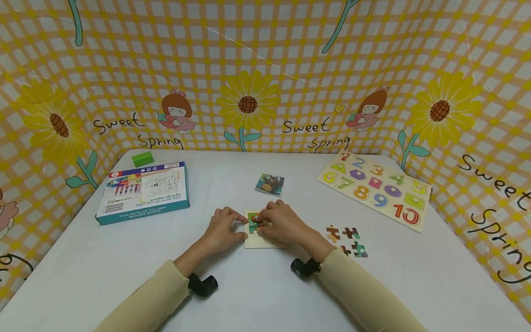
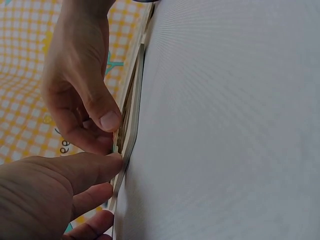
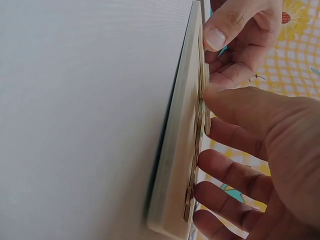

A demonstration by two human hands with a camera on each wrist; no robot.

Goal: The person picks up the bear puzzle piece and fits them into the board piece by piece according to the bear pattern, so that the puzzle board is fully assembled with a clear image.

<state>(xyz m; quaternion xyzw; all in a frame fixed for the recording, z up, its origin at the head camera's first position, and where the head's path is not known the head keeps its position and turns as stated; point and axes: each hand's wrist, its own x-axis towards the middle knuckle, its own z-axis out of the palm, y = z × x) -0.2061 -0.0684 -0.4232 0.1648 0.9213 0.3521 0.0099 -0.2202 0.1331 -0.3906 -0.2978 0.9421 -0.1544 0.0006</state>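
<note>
A small wooden puzzle board (image 1: 253, 242) lies on the table, with green and brown jigsaw pieces (image 1: 252, 225) set in its upper left part. My left hand (image 1: 223, 230) holds the board's left edge, thumb low and forefinger higher up. Over the board, my right hand (image 1: 282, 223) pinches a puzzle piece (image 3: 207, 107) between thumb and forefinger; the other fingers touch the board's top in the right wrist view. That hand covers much of the board's right side. Several loose jigsaw pieces (image 1: 351, 233) lie to the right, partly behind the right forearm.
Beyond the board lies a small picture card (image 1: 270, 184). At the far right is a wooden number board (image 1: 377, 189). A boxed bead set (image 1: 143, 193) sits at the left, with a green block (image 1: 143, 159) behind it. A checked cloth (image 1: 265, 55) hangs around the table.
</note>
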